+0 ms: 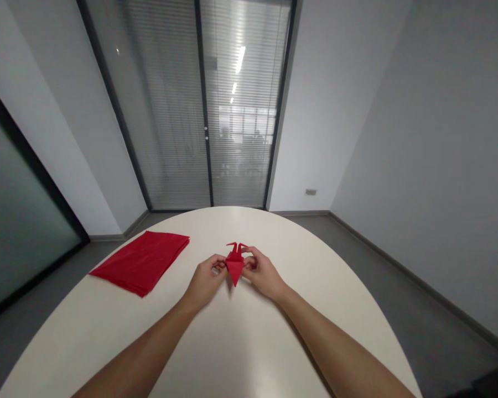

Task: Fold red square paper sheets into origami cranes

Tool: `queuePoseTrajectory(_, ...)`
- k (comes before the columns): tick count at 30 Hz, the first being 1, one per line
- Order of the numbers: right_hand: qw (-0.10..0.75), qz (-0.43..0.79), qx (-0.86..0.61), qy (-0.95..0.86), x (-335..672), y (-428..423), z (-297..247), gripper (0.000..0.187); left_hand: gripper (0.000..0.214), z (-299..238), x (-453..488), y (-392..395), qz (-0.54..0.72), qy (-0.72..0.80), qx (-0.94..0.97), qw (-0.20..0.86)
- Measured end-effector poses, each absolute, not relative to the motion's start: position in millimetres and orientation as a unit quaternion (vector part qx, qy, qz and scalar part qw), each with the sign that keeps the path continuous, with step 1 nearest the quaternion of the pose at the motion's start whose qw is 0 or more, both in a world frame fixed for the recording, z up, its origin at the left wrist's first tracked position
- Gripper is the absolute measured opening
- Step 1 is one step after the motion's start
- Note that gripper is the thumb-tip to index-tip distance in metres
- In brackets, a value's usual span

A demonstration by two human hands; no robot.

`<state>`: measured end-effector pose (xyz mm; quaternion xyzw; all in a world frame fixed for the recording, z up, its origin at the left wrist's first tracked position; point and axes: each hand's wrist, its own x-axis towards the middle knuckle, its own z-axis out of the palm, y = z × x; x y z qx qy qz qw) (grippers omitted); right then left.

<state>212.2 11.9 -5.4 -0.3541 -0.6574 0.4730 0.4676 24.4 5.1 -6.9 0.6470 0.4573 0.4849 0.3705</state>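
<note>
A small folded red paper figure [234,264] is held just above the white table [240,342], with two thin points sticking up at its far end and a triangular tip pointing toward me. My left hand [205,281] pinches its left side with fingers closed. My right hand [262,273] pinches its right side the same way. Both forearms reach in from the near edge.
A stack of flat red paper sheets [143,261] lies on the table to the left of my hands. The table is rounded, with its far edge near a glass door with blinds [203,110]. Grey floor surrounds it.
</note>
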Motion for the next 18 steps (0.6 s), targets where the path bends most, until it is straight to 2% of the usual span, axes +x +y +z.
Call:
queuePoseTrajectory(7,0.466,0.477,-0.356,-0.654,211.4,10.7,-3.2,0.048,0.019,-5.5,25.2,2.0,0.492,0.443,0.64,0.391)
queuePoseTrajectory(13,0.461,0.484,-0.339,-0.661,209.6,9.9,-6.0,0.05,0.027,-7.2,26.3,2.0,0.498,0.444,0.629,0.399)
queuePoseTrajectory(18,0.464,0.461,-0.353,-0.669,209.7,9.3,-4.7,0.04,0.027,-11.0,24.5,4.1,0.489,0.452,0.638,0.387)
